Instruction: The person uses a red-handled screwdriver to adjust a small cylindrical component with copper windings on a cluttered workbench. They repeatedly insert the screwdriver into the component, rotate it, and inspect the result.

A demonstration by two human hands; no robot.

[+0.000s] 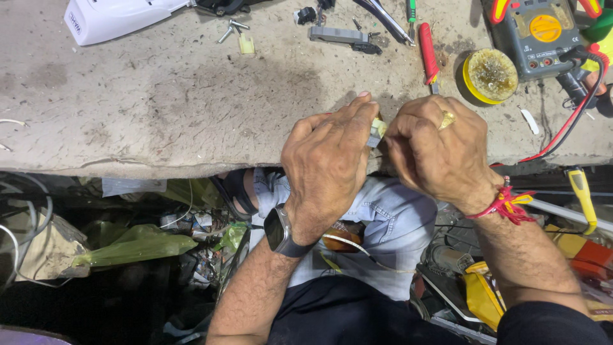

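Note:
My left hand (329,156) and my right hand (437,147) meet at the front edge of a worn grey workbench (159,108). Both pinch one small pale part (378,130) between their fingertips; most of it is hidden by the fingers. A dark watch sits on my left wrist. My right hand wears a gold ring, and red thread is tied around that wrist.
On the bench: a white plastic housing (105,18) far left, loose screws (230,29), a grey strip part (337,34), a red-handled tool (428,54), a yellow round tin (490,75), a multimeter (535,32) with red and black leads. Clutter, bags and wires lie below the bench.

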